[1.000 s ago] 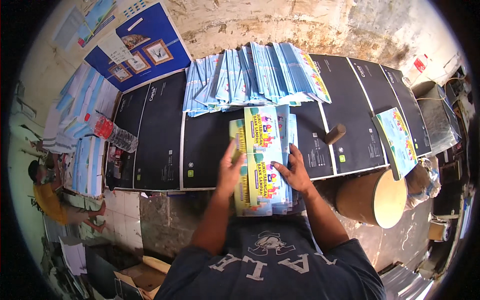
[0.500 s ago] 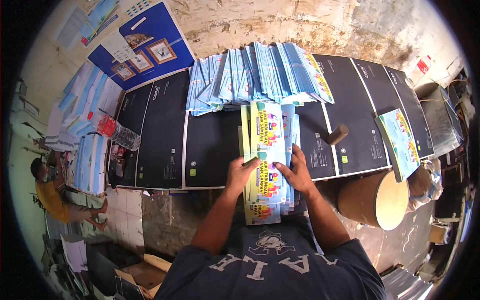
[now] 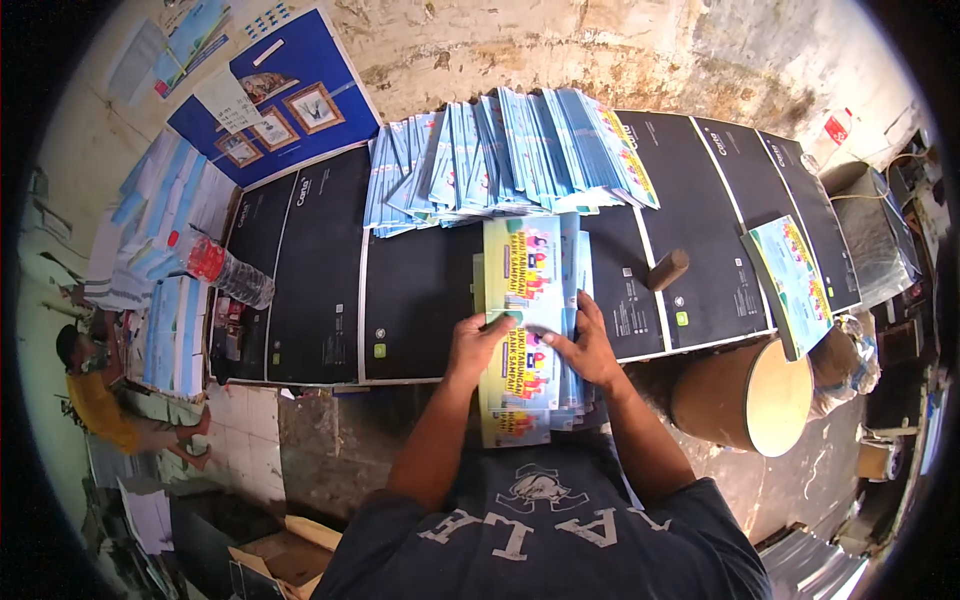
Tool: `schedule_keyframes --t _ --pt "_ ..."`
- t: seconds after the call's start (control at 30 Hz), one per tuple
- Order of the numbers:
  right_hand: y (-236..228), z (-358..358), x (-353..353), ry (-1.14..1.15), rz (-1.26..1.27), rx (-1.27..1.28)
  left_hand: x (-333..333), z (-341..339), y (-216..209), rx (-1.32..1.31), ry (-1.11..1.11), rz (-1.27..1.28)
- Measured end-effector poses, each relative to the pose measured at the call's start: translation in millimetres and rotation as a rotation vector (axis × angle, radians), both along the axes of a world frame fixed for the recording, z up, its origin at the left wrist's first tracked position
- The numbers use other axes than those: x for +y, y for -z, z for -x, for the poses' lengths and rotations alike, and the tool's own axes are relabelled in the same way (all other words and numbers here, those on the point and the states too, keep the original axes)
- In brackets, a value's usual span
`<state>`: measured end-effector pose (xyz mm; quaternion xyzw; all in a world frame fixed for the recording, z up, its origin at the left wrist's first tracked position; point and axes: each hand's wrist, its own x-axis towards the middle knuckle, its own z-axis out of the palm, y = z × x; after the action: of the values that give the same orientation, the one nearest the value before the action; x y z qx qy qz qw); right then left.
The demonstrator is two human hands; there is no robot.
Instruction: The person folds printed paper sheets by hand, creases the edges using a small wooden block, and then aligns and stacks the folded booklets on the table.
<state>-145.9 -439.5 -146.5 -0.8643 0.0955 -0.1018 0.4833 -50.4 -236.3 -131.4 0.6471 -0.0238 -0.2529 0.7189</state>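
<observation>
Between my hands lies a stack of long printed booklets [image 3: 530,270] with yellow lettering and cartoon figures on light blue covers. It overlaps the near table edge and reaches back over my lap. My left hand [image 3: 478,348] grips its left side, thumb on top. My right hand [image 3: 590,345] holds the right side, thumb pressed on the top cover and fingers along the edge. Loose layers fan out under the right hand. Just beyond, a wide leaning row of similar booklets [image 3: 500,150] rests on the dark table [image 3: 420,300].
Right of my hands stands a short brown cylinder [image 3: 668,269]. Farther right, a booklet bundle [image 3: 795,285] overhangs the table above a round drum [image 3: 745,395]. At left are a plastic bottle [image 3: 230,270], paper stacks [image 3: 175,330] and a blue board [image 3: 290,105]. Another person [image 3: 100,400] sits far left.
The whole view has shifted slightly to the left. My right thumb has moved a little on the top cover; both hands keep their hold on the booklets.
</observation>
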Motion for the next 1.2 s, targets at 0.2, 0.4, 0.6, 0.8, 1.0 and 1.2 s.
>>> schedule_keyframes --t 0.2,0.4,0.6,0.8,1.0,1.2 --pt "-8 0 2 0.001 0.068 0.035 11 -2 1 -0.007 0.066 0.075" --pt "13 2 -11 -0.032 0.070 -0.047 100 -30 -46 0.085 -0.185 0.235" --pt "-3 -1 -2 -0.010 -0.010 0.027 17 -11 -8 -0.186 0.047 -0.133" --pt "-7 -1 -2 -0.009 0.004 0.061 47 -18 -13 -0.159 -0.031 -0.029" --pt "-5 1 -5 -0.050 0.083 0.059 85 -27 -56 -0.156 -0.066 0.269" --pt "-15 5 15 0.027 0.090 -0.184 5 -15 10 -0.305 -0.051 0.007"
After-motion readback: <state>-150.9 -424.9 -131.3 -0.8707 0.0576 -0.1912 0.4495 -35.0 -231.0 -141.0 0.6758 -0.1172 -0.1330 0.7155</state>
